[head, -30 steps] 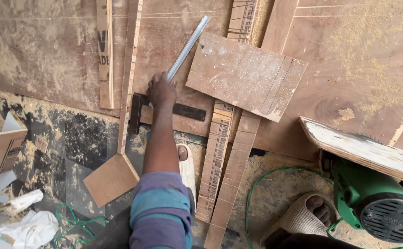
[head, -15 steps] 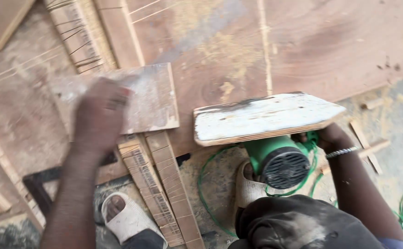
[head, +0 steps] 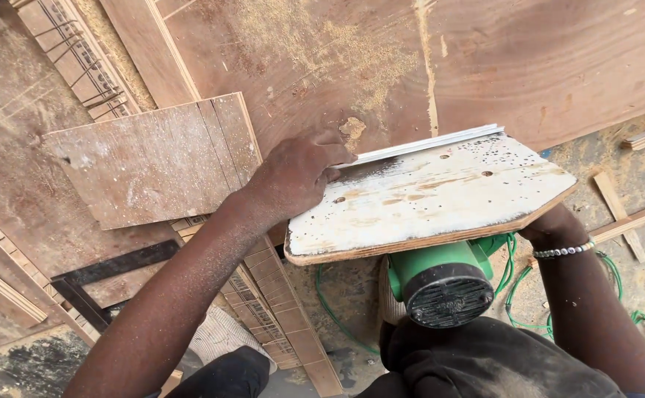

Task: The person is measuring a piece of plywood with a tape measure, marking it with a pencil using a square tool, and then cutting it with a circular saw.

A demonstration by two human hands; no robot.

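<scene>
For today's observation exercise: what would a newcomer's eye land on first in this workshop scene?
Probably the white-painted board at centre, with the left hand pressing a thin metal strip along its far edge. Below it sits a green power tool, and the right hand grips the board's right end from underneath.

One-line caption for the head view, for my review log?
Left hand presses a white-painted board atop a green power tool; right hand grips beneath the board's edge.
</scene>
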